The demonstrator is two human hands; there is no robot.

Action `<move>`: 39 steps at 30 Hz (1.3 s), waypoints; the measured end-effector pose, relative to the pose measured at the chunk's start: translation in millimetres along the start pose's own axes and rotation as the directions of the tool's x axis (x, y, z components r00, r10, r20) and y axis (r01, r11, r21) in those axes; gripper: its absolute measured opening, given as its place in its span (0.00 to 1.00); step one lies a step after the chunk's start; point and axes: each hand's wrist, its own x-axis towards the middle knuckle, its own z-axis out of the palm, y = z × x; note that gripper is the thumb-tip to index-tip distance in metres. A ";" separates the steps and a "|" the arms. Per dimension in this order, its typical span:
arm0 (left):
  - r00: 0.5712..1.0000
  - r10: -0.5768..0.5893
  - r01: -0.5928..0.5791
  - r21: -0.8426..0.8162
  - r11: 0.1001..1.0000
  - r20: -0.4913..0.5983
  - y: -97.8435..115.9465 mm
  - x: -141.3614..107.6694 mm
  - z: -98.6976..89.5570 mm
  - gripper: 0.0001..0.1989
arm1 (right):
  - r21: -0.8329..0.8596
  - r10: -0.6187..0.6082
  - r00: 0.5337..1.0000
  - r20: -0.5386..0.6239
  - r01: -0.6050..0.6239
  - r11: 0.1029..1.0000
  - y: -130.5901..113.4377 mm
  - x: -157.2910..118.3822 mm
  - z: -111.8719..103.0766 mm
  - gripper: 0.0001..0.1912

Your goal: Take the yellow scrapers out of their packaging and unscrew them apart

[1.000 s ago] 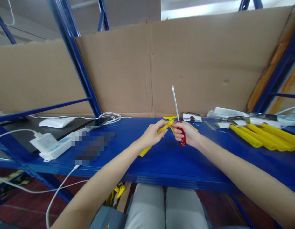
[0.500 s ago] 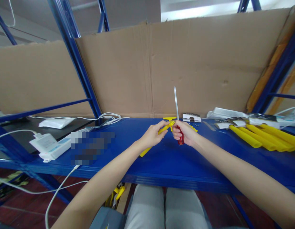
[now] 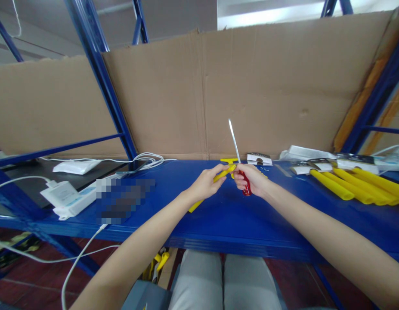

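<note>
My left hand [image 3: 205, 184] is closed around a long yellow plastic handle [image 3: 196, 206], whose lower end sticks out below the palm. Its upper end lies between my two hands, close to the right fingers. My right hand [image 3: 255, 177] grips a screwdriver [image 3: 234, 140] by its red see-through handle, the metal shaft pointing up and slightly left. Just behind the hands is a yellow crosspiece [image 3: 229, 160]; whether it joins the held handle I cannot tell. My fingers hide the spot where the hands meet.
Several yellow tubular handles [image 3: 331, 185] with white-and-black packaging lie at the right of the blue shelf [image 3: 225, 228]. A small box [image 3: 259, 159] sits near the cardboard back wall [image 3: 267, 86]. At left are a white power strip [image 3: 79, 201], a blurred-out item and cables [image 3: 150, 159].
The screwdriver has tilted in my right hand: its shaft tip has swung left and the handle's end a little right. My left hand and the yellow handle stay nearly still.
</note>
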 end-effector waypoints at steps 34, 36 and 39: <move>0.933 -0.277 0.353 -0.420 0.836 0.231 -5.2 -0.7 5.5 0.18 | -0.198 -0.241 0.970 -0.019 0.232 0.952 19.9 6.6 -4.3 0.10; 0.926 -0.284 0.365 -0.395 0.843 0.248 -4.5 -0.6 4.9 0.17 | -0.222 -0.255 0.967 -0.024 0.243 0.944 21.2 8.4 -4.6 0.10; 0.921 -0.291 0.376 -0.395 0.838 0.259 -2.6 -0.2 3.9 0.16 | -0.272 -0.279 0.960 -0.029 0.261 0.926 23.6 11.7 -6.3 0.09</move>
